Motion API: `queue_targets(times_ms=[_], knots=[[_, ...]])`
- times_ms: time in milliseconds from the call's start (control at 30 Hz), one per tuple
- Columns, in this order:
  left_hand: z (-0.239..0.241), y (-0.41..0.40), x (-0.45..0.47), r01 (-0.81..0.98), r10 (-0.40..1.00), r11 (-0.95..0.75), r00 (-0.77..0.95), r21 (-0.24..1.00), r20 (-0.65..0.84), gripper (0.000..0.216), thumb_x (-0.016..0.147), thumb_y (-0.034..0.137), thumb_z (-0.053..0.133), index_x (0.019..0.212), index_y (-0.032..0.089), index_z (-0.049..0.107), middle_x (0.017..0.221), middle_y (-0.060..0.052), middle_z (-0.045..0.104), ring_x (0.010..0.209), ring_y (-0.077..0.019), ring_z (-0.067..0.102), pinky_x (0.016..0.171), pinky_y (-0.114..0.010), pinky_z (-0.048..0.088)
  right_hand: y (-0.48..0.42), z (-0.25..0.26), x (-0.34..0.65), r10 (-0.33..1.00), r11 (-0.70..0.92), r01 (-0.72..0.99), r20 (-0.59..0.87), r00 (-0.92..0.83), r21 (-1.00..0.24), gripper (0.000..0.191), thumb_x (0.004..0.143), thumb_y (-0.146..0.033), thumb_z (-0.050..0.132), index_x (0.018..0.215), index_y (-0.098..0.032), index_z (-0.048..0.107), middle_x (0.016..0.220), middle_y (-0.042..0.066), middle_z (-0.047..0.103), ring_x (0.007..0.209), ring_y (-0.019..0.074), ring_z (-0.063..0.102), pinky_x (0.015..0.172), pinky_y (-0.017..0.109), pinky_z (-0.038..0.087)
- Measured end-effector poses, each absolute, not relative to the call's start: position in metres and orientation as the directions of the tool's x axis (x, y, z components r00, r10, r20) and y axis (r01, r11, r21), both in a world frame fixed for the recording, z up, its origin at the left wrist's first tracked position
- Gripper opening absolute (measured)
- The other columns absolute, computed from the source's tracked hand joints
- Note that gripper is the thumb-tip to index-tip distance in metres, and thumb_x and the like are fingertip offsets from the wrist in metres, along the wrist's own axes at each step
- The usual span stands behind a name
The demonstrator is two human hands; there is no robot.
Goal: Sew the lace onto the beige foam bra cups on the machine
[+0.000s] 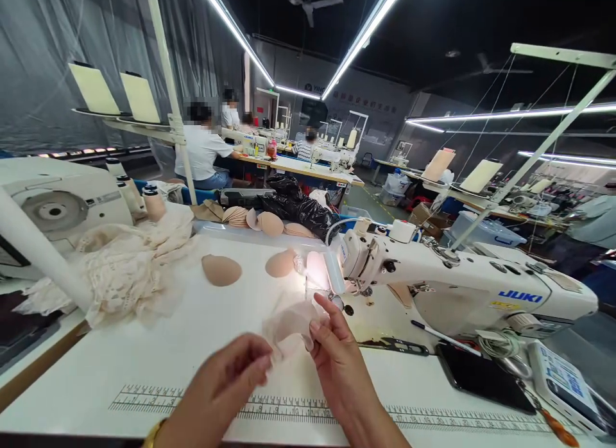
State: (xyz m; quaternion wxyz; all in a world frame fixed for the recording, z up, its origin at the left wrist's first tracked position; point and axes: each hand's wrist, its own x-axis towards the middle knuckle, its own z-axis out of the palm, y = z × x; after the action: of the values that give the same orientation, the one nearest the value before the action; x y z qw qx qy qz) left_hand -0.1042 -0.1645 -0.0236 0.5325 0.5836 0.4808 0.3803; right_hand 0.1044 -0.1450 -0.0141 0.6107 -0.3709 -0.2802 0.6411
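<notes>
A piece of sheer pale fabric (292,323) hangs above the white table in front of the sewing machine. My right hand (339,355) pinches its right edge between thumb and fingers, with the index finger pointing up toward the needle area. My left hand (228,380), smeared by motion, has curled fingers close to the fabric's lower left edge; whether they grip it is unclear. Beyond the hands, a beige cup-shaped pad (221,270) lies flat on the table. Another beige pad (282,264) lies nearer the needle, beside lit pale fabric (317,270) at the machine.
The JUKI sewing machine (462,287) fills the right side. A black phone (484,376), thread snips (399,346) and a pen (445,337) lie below it. Lace fabric (129,268) is heaped at left. Stacked pads (269,223) and black plastic bags (303,207) stand behind. A ruler scale (298,408) runs along the front.
</notes>
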Motion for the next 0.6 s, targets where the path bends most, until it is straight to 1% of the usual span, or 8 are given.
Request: queue_targets(times_ms=[33, 67, 100, 167, 200, 300, 500, 600], knots=[[-0.022, -0.175, -0.092, 0.003, 0.872, 0.282, 0.416, 0.959, -0.258, 0.059, 0.085, 0.077, 0.068, 0.102, 0.020, 0.074, 0.091, -0.010, 0.076, 0.084, -0.0270, 0.072, 0.078, -0.038, 0.059, -0.151, -0.017, 0.101, 0.992, -0.092, -0.567, -0.128, 0.024, -0.819, 0.061, 0.070, -0.042, 0.095, 0.126, -0.032, 0.075, 0.083, -0.004, 0.060, 0.074, 0.0150, 0.058, 0.076, 0.031, 0.054], [-0.020, -0.181, -0.081, -0.161, 0.798, 0.499, 0.469, 0.851, -0.379, 0.065, 0.083, 0.079, 0.068, 0.106, 0.019, 0.074, 0.095, -0.012, 0.077, 0.088, -0.0270, 0.074, 0.083, -0.038, 0.060, -0.157, -0.021, 0.098, 0.993, -0.078, -0.552, -0.114, 0.031, -0.830, 0.059, 0.072, -0.045, 0.094, 0.127, -0.033, 0.075, 0.086, -0.002, 0.062, 0.076, 0.0163, 0.059, 0.077, 0.033, 0.055], [-0.017, -0.184, -0.071, -0.294, 0.752, 0.614, 0.501, 0.733, -0.429, 0.066, 0.081, 0.078, 0.072, 0.108, 0.018, 0.075, 0.099, -0.012, 0.077, 0.095, -0.0269, 0.074, 0.090, -0.037, 0.060, -0.165, -0.027, 0.095, 0.995, -0.059, -0.531, -0.093, 0.038, -0.845, 0.058, 0.074, -0.048, 0.092, 0.128, -0.034, 0.075, 0.088, -0.001, 0.063, 0.077, 0.0174, 0.061, 0.077, 0.034, 0.055], [-0.011, -0.179, -0.058, -0.538, 0.819, 0.573, 0.404, 0.618, -0.407, 0.053, 0.082, 0.064, 0.082, 0.108, 0.018, 0.074, 0.107, -0.011, 0.076, 0.108, -0.0262, 0.072, 0.100, -0.035, 0.058, -0.181, -0.041, 0.092, 0.997, -0.020, -0.474, -0.051, 0.053, -0.880, 0.058, 0.078, -0.054, 0.090, 0.129, -0.034, 0.074, 0.086, 0.000, 0.065, 0.075, 0.0183, 0.061, 0.074, 0.034, 0.055], [-0.007, -0.173, -0.056, -0.609, 0.864, 0.503, 0.333, 0.613, -0.378, 0.043, 0.082, 0.054, 0.086, 0.104, 0.019, 0.074, 0.110, -0.010, 0.076, 0.112, -0.0262, 0.071, 0.101, -0.035, 0.058, -0.189, -0.049, 0.091, 0.998, -0.004, -0.445, -0.034, 0.061, -0.896, 0.059, 0.078, -0.056, 0.090, 0.130, -0.032, 0.075, 0.082, -0.001, 0.064, 0.071, 0.0182, 0.061, 0.071, 0.034, 0.055], [0.003, -0.159, -0.055, -0.649, 0.922, 0.384, 0.227, 0.657, -0.314, 0.027, 0.081, 0.033, 0.089, 0.097, 0.019, 0.073, 0.116, -0.008, 0.075, 0.115, -0.0279, 0.070, 0.096, -0.034, 0.061, -0.205, -0.060, 0.092, 0.996, 0.017, -0.404, -0.018, 0.084, -0.915, 0.067, 0.079, -0.059, 0.088, 0.136, -0.029, 0.070, 0.076, -0.001, 0.065, 0.071, 0.0196, 0.063, 0.077, 0.036, 0.057], [0.007, -0.156, -0.050, -0.653, 0.839, 0.540, 0.365, 0.532, -0.403, 0.018, 0.096, 0.034, 0.072, 0.100, 0.017, 0.076, 0.112, -0.011, 0.077, 0.108, -0.0278, 0.073, 0.092, -0.036, 0.063, -0.198, -0.042, 0.103, 0.980, 0.034, -0.424, -0.052, 0.190, -0.905, 0.083, 0.077, -0.055, 0.091, 0.149, -0.028, 0.058, 0.113, 0.008, 0.077, 0.107, 0.0288, 0.071, 0.100, 0.046, 0.057], [0.009, -0.156, -0.049, -0.638, 0.861, 0.509, 0.354, 0.578, -0.366, 0.022, 0.090, 0.036, 0.081, 0.100, 0.016, 0.079, 0.112, -0.010, 0.078, 0.108, -0.0273, 0.073, 0.093, -0.034, 0.063, -0.196, -0.041, 0.106, 0.981, 0.034, -0.405, -0.047, 0.190, -0.914, 0.080, 0.078, -0.052, 0.091, 0.148, -0.028, 0.059, 0.120, 0.009, 0.077, 0.112, 0.0293, 0.071, 0.104, 0.046, 0.056]])
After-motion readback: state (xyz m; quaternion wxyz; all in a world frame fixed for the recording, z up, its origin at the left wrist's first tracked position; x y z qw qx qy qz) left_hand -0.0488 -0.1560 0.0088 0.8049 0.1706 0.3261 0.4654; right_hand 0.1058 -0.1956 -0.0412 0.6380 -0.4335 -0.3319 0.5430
